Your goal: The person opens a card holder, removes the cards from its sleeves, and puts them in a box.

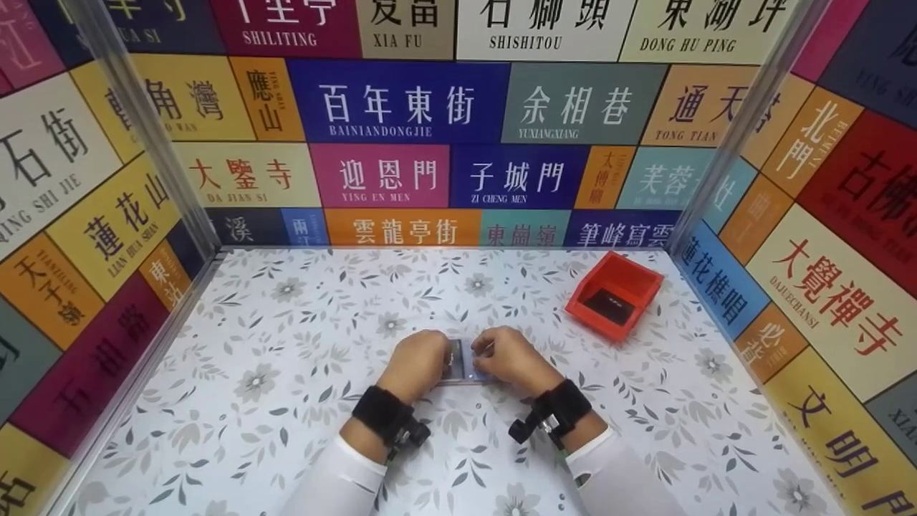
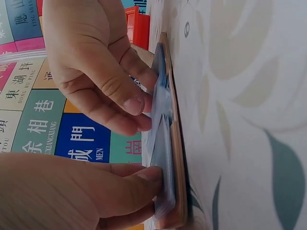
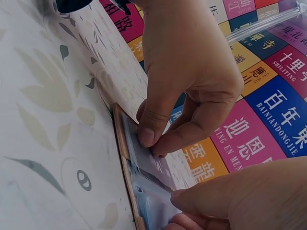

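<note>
A card holder (image 1: 466, 370) with a thin brown cover (image 2: 178, 167) and clear plastic sleeves (image 2: 164, 158) lies spread open on the table between both hands. The left hand (image 1: 421, 362) is at its left side, thumb and fingers pinching the edge of a sleeve. Opposite it, the right hand (image 1: 512, 356) has thumb and curled fingers at the sleeves near the middle and right, pinching the plastic there. In the right wrist view a dark insert (image 3: 156, 165) shows under the left side's plastic, with a bluish one beside it. Fingers hide parts of the holder.
At the back right of the table stands a red open bin (image 1: 622, 294) with a dark flat item (image 1: 607, 304) inside. The tabletop (image 1: 286, 322) has a leaf pattern. Upright panels (image 1: 401, 100) with coloured signs enclose the back and both sides.
</note>
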Tool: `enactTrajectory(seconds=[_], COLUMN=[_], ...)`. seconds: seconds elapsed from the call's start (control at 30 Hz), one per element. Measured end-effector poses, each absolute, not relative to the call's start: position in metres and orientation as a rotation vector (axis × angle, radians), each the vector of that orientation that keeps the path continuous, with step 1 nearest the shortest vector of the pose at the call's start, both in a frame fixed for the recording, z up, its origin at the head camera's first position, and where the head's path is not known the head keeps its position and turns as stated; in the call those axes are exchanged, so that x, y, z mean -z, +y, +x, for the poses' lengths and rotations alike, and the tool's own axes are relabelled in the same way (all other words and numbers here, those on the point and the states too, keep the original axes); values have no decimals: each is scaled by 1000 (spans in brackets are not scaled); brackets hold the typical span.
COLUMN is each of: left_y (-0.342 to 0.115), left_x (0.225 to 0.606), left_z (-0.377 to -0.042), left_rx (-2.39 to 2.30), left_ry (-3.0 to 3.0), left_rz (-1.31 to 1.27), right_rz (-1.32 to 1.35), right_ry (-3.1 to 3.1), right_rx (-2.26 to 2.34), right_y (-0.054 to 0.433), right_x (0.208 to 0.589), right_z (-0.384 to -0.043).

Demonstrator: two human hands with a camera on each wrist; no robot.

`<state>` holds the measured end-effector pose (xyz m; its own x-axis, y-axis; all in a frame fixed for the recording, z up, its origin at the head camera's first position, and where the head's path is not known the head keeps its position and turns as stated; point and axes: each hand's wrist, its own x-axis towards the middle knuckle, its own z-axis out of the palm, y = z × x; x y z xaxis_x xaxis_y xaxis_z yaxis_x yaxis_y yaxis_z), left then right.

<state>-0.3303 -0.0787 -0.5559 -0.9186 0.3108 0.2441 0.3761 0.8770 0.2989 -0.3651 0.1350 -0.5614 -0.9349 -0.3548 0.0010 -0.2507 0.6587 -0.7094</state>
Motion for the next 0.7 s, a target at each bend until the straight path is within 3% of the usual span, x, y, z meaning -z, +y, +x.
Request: enactTrajectory(seconds=[0.7], left_y=[-99], left_x=[548], left_z=[-337], left_rx=[499], left_ry=[-2970], left_rz=[-474], right_rz=[-390], right_ry=[2684], right_rx=[1174], right_y=[137], right_x=[564], right_z=[-367])
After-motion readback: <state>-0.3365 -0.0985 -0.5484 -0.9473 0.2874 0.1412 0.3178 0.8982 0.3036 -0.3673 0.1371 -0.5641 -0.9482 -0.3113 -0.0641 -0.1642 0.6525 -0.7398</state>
